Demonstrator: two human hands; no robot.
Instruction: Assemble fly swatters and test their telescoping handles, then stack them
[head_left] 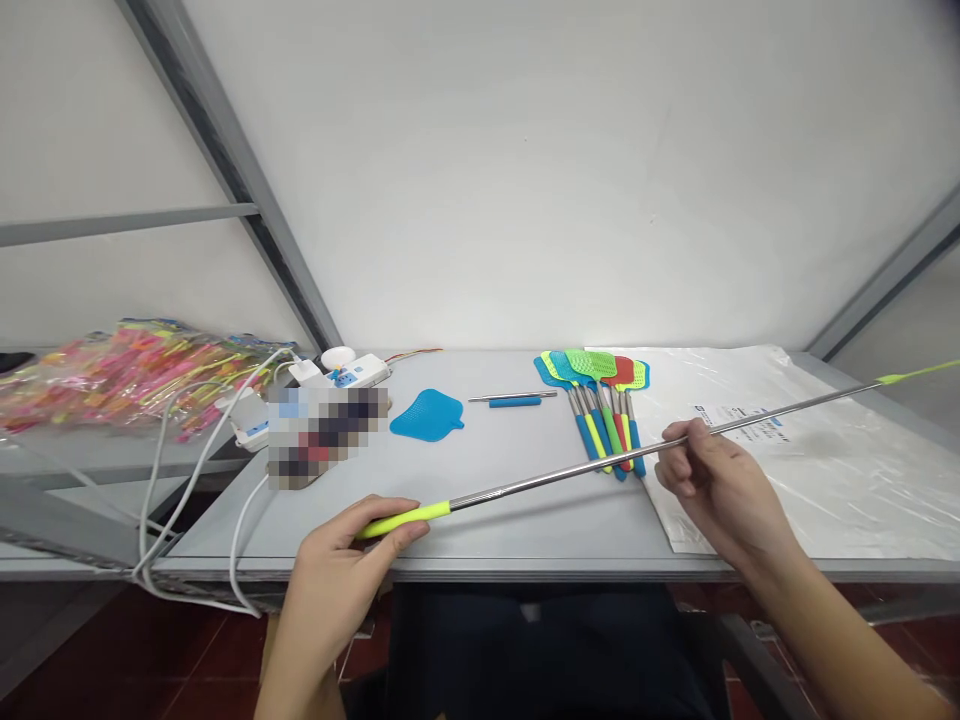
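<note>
While gripping the yellow-handled swatter [540,480] in the left hand [345,555], pinched its rod [570,471] between the right hand [712,475]'s fingers. Held it slanting near the table [510,542]'s front edge, with open room between rod and blue swatter head [429,415].

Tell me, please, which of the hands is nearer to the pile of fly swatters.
Right. The right hand is just to the right of the pile of fly swatters; the left hand is farther off, to its left.
</note>
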